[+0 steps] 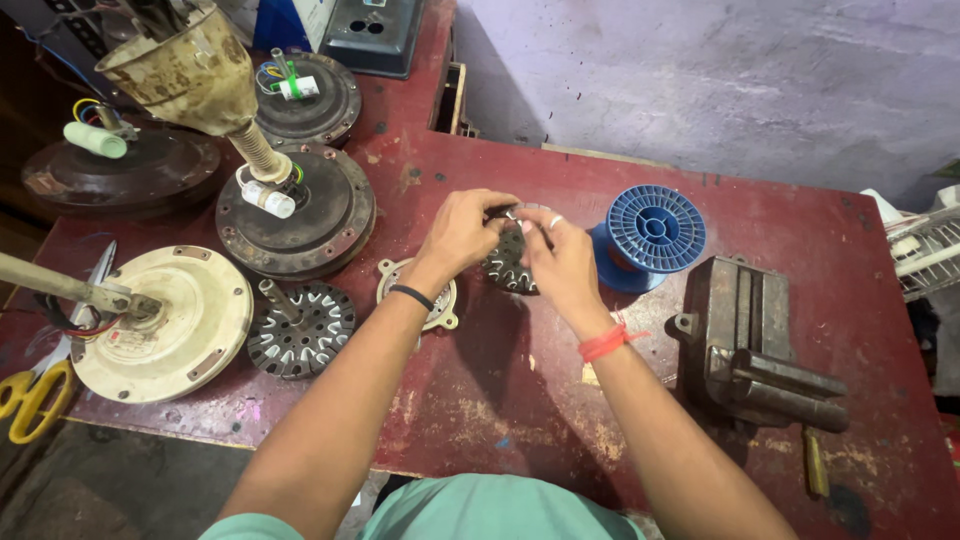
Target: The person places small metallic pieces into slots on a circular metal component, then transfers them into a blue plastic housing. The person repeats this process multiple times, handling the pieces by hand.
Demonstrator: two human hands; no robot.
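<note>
With my left hand [462, 232] and right hand [560, 262] both closed around the slotted motor core [505, 262], I should keep it steady above the table [500, 400].

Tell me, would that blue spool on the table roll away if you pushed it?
Probably, once tipped: the blue spool has round flanges, and it seems to lean on one edge now. It looks like thin, empty plastic, so likely light and easy to knock. The vise beside it might stop it.
</note>
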